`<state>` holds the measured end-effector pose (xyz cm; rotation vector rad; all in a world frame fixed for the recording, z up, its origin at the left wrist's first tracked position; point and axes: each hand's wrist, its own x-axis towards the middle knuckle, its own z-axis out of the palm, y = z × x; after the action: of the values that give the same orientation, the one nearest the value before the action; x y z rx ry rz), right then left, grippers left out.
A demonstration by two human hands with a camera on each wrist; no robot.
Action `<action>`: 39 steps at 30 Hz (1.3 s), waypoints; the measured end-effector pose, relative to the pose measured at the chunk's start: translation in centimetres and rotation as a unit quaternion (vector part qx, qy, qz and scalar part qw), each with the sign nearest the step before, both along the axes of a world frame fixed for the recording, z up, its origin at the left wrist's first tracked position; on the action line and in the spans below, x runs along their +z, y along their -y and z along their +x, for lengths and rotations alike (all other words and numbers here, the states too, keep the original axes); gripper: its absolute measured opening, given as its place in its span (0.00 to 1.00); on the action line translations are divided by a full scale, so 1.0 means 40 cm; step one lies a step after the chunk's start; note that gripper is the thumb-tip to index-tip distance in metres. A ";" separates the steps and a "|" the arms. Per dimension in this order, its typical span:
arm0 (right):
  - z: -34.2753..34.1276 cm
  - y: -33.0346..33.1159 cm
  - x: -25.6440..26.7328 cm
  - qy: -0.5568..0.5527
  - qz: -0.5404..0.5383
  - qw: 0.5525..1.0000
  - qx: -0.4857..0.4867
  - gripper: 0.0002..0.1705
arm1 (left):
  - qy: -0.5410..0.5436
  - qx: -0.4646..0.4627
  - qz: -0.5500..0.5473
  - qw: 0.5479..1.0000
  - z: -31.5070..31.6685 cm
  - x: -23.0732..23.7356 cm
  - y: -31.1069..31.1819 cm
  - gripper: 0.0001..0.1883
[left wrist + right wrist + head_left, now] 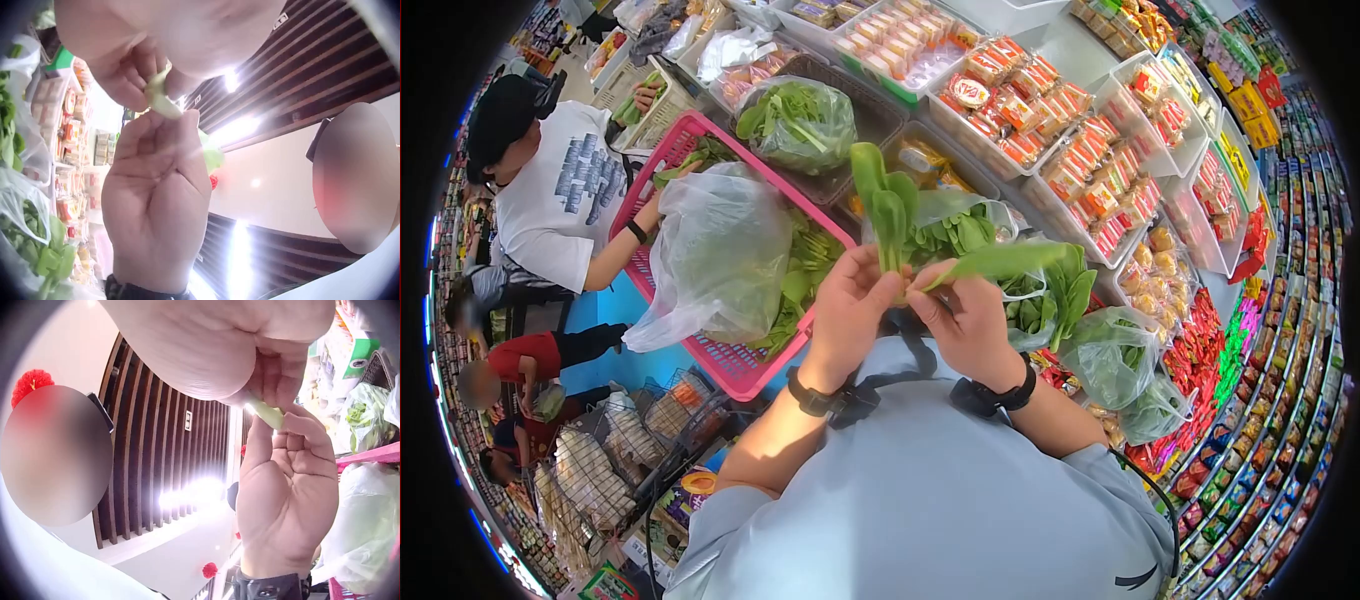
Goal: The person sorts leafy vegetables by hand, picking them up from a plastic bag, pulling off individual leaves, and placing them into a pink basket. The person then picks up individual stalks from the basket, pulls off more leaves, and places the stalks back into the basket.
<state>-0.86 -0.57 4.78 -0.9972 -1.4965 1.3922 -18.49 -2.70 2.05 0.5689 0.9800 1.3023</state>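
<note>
In the head view my left hand [847, 308] holds an upright head of leafy greens, like bok choy [889, 215], by its pale base. Close beside it, my right hand [968, 318] pinches the stem end of a long green leaf [1008, 260], whose blade points to the right. The fingertips of both hands nearly meet in front of my chest. Between them, a pale stem [161, 99] shows in the left wrist view, and a pale green piece [270, 415] in the right wrist view. Curled fingers hide most of the base of the greens.
A pink basket [836, 226] at left holds loose greens and a cloudy plastic bag [720, 250]. Bagged greens [805, 125] sit behind it; more bagged greens [1112, 350] lie at right. Trays of packaged snacks [1005, 100] stand beyond. A person [565, 185] reaches into the basket.
</note>
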 end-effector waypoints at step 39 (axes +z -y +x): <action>-0.162 -0.140 -0.074 -0.045 -0.230 0.945 0.227 0.17 | -0.203 0.049 -0.037 0.977 -0.160 0.026 0.036 0.13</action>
<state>-7.32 5.05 1.83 -0.8703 -1.4162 2.1601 -24.90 -4.12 3.08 0.7546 1.4028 1.2540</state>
